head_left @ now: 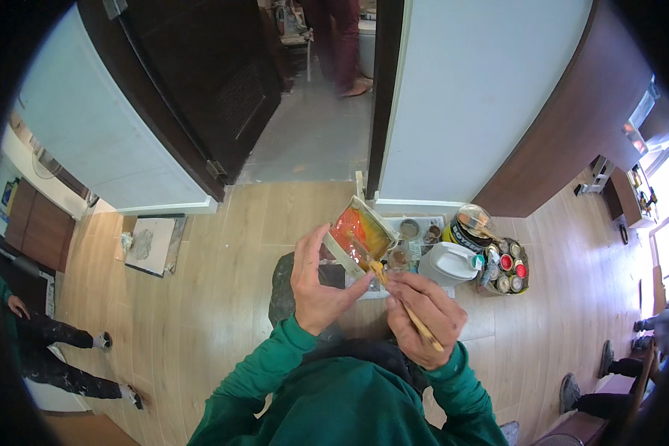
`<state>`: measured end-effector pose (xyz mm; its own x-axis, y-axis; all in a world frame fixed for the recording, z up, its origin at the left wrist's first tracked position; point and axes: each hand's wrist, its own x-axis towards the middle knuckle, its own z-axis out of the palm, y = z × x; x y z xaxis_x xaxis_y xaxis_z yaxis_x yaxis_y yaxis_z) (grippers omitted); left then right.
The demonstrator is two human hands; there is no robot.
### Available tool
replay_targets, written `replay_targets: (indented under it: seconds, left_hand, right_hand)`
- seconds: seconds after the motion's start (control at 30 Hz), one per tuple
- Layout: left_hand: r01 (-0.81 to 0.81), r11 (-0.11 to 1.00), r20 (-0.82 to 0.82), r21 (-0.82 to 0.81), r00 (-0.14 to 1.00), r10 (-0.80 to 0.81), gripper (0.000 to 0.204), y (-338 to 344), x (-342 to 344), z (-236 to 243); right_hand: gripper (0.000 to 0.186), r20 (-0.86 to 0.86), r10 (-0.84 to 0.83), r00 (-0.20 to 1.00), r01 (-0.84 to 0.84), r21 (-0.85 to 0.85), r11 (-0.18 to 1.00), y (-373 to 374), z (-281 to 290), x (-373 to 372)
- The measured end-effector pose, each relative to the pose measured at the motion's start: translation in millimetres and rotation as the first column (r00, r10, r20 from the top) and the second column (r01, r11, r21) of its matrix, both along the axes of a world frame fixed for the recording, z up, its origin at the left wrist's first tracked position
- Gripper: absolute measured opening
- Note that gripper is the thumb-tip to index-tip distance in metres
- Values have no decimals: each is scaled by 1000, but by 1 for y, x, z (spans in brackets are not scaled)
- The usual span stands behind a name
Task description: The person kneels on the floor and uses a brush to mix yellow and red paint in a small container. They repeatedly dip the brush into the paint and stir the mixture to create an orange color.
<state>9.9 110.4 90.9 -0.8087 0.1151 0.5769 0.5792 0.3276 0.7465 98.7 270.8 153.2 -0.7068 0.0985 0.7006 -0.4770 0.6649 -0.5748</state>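
My left hand (316,290) grips the near-left edge of a pale-rimmed, squarish paint tray (341,256), its thumb along the near corner. Wet orange-red paint (348,225) covers much of the tray's inside, with yellow toward the right. In my right hand (429,312) is a slim paintbrush (425,330) with a wooden handle, held between thumb and fingers. Its handle points down toward me and its head reaches over the tray's near corner, smeared yellow; the bristle tips are hard to make out.
A white jug (447,264) with a green cap stands right of the tray. Beyond it are a black-and-yellow bucket (464,236) and a box of several paint cans (506,262). Ahead, a dark door (201,74) stands open. People's legs show at both sides and through the doorway.
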Motion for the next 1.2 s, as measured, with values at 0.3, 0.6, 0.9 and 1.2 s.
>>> replay_targets:
  seconds: [0.3, 0.6, 0.9, 1.2]
  left_hand:
    - [35, 999, -72, 8, 997, -35, 89, 17, -5, -13]
    - [36, 999, -120, 1, 992, -36, 90, 31, -8, -23]
    - [72, 997, -110, 6, 991, -70, 91, 35, -9, -21]
    - [122, 992, -52, 32, 991, -120, 87, 36, -8, -17]
  right_hand:
    - [22, 57, -60, 997, 59, 28, 998, 9, -6, 14]
    - [24, -14, -102, 995, 102, 44, 994, 15, -5, 23]
    - [24, -22, -239, 971, 239, -4, 971, 13, -9, 22]
    - [18, 88, -247, 965, 245, 31, 969, 21, 3, 27]
